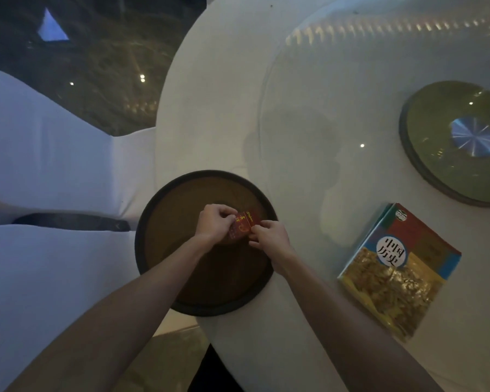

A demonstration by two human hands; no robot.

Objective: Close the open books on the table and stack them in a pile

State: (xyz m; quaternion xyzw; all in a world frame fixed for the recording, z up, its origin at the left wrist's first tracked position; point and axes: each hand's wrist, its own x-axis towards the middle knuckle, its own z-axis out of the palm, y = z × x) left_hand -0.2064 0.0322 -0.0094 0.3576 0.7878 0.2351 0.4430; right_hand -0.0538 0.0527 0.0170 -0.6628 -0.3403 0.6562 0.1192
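Textbook lies shut lower right on surface. I've got left hand & right hand pinching small red book, prob. closed; stacking remains.

Restaurant dining room: clothed round table with glass turntable, covered chairs

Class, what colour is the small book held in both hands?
Red with yellow lettering, the small book; seen in the head view.

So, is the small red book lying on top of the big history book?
No, both hands, left hand and right hand, hold the small red book over the brown tray, apart from the history book.
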